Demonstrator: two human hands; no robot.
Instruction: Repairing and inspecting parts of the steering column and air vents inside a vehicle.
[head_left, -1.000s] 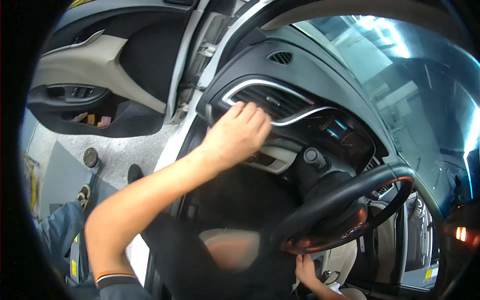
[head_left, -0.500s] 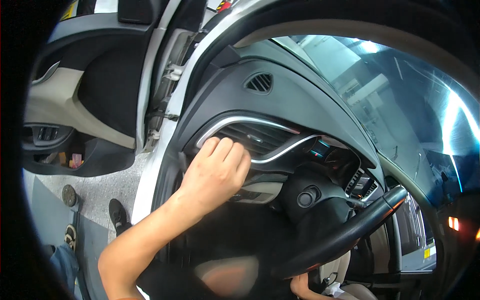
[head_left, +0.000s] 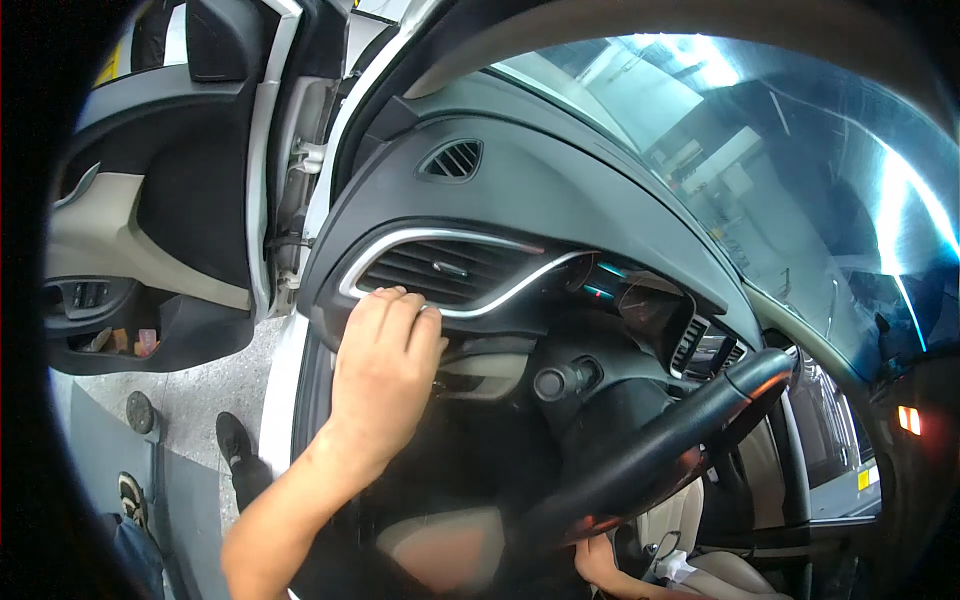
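Note:
My left hand (head_left: pixel 383 380) is at the lower left of the side air vent (head_left: pixel 425 268) on the dashboard. Its fingers sit close together and curl over the lower edge of the silver vent trim (head_left: pixel 522 289), the thumb hidden beneath. The trim frames dark horizontal slats with a small bright tab. At the lower right, my right hand (head_left: pixel 596 562) is partly behind the black steering wheel (head_left: pixel 665 455), and its fingers are hidden.
The dark dashboard (head_left: pixel 550 190) carries a smaller top vent (head_left: pixel 455 160). Right of my left hand, a stalk (head_left: pixel 560 380) juts from the steering column. The car door (head_left: pixel 190 215) stands open at left, with small items in its pocket. Another person's shoe (head_left: pixel 132 497) is on the floor.
The view has shifted, and the dashboard sits further left. My left hand has moved down from the vent's left end to the lower trim edge, uncovering the slats.

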